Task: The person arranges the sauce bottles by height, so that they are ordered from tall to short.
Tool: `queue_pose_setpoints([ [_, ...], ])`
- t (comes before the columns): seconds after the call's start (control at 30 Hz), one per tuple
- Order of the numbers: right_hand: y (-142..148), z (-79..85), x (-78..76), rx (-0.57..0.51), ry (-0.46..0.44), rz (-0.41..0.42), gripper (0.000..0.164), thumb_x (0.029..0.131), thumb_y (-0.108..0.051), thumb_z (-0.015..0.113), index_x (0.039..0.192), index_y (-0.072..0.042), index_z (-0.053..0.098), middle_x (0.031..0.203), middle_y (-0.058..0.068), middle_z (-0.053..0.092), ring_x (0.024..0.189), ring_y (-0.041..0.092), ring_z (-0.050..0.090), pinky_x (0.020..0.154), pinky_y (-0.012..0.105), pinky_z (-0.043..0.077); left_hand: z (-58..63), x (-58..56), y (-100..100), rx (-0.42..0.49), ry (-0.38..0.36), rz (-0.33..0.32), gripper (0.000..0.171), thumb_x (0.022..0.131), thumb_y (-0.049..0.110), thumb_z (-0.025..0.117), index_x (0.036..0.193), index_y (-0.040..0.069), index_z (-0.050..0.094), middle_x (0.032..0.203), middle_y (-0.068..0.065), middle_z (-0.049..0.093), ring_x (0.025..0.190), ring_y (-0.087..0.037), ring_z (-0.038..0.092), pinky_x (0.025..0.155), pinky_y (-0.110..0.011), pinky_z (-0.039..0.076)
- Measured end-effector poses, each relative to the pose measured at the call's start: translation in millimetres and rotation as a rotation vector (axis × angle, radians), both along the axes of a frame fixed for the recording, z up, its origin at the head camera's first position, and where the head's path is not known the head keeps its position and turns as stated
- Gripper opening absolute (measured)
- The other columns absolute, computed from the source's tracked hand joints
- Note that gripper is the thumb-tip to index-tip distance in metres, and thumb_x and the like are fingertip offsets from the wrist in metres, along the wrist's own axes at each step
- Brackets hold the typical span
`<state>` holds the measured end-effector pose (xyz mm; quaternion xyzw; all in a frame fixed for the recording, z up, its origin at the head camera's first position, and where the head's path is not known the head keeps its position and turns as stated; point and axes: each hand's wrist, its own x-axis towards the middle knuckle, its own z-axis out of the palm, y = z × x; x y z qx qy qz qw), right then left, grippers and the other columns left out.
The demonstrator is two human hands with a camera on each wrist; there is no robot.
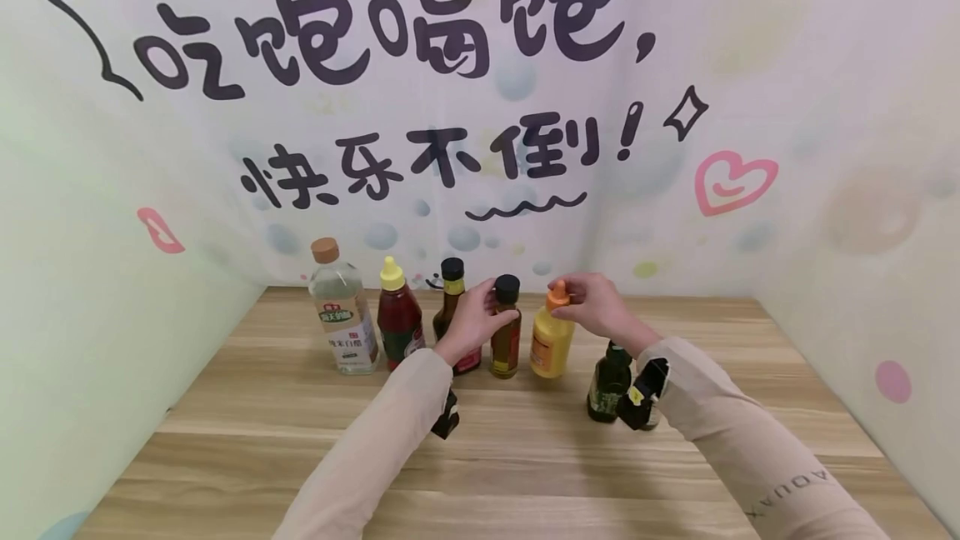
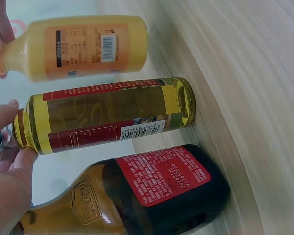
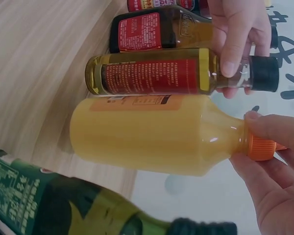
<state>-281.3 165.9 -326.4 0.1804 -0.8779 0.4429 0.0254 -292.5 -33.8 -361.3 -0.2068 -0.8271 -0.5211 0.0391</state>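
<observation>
My left hand (image 1: pixel 474 322) grips the neck of a slim glass oil bottle (image 1: pixel 504 350), its thumb and fingers just under the black cap. The bottle is upright, with yellowish oil and a red label (image 3: pixel 152 76). To its right stands a yellow squeeze bottle (image 1: pixel 550 350) with an orange label (image 2: pixel 90 49). My right hand (image 1: pixel 597 308) pinches its orange cap (image 3: pixel 261 147) between thumb and fingers. Behind my left hand is a dark brown sauce bottle (image 2: pixel 161 186) with a red back label, partly covered by that hand in the head view.
Further left stand a dark red sauce bottle (image 1: pixel 400 319) with a yellow nozzle and a clear white vinegar bottle (image 1: pixel 343 327). A green glass bottle (image 1: pixel 608 386) is nearer, under my right forearm; another bottle beside it is mostly hidden. A printed curtain (image 1: pixel 480 248) backs the wooden table (image 1: pixel 480 473).
</observation>
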Motion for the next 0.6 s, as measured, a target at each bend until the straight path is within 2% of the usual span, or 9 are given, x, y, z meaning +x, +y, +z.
queue_pose_setpoints([
  [0.17,-3.5,-5.1,-3.3,-0.002,0.01,-0.015,0.033,0.073,0.007,0.066,0.105,0.009,0.058,0.101,0.023,0.059,0.089,0.034,0.06,0.074,0.036,0.05,0.5,-0.1,0.6,-0.014,-0.006,0.003,0.041,0.081,0.008,0.064,0.119,0.0,0.049,0.111,-0.017,0.058,0.103,-0.028,0.055,0.086,-0.035,0.045],
  [0.33,-6.1,-7.0,-5.0,0.008,-0.024,-0.049,0.034,0.072,0.008,0.067,0.104,0.007,0.059,0.101,0.022,0.059,0.091,0.033,0.059,0.074,0.036,0.05,-0.2,-0.2,0.5,-0.022,-0.012,0.001,0.04,0.081,0.008,0.063,0.118,0.0,0.049,0.111,-0.017,0.057,0.103,-0.027,0.055,0.087,-0.036,0.044],
  [0.5,-8.4,-7.5,-6.4,0.011,-0.026,-0.039,0.033,0.072,0.008,0.067,0.104,0.008,0.058,0.101,0.022,0.059,0.092,0.034,0.059,0.075,0.036,0.05,-1.3,-0.7,-0.1,-0.006,0.003,0.016,0.039,0.08,0.007,0.064,0.116,0.0,0.05,0.108,-0.016,0.058,0.102,-0.027,0.055,0.087,-0.035,0.043],
  [0.6,-8.7,-9.0,-6.3,0.005,-0.03,-0.037,0.033,0.072,0.009,0.067,0.104,0.009,0.058,0.101,0.022,0.059,0.092,0.034,0.059,0.075,0.036,0.05,-0.6,0.2,0.8,0.0,0.0,0.003,0.04,0.081,0.007,0.064,0.118,-0.001,0.049,0.11,-0.017,0.058,0.103,-0.028,0.054,0.087,-0.036,0.043],
])
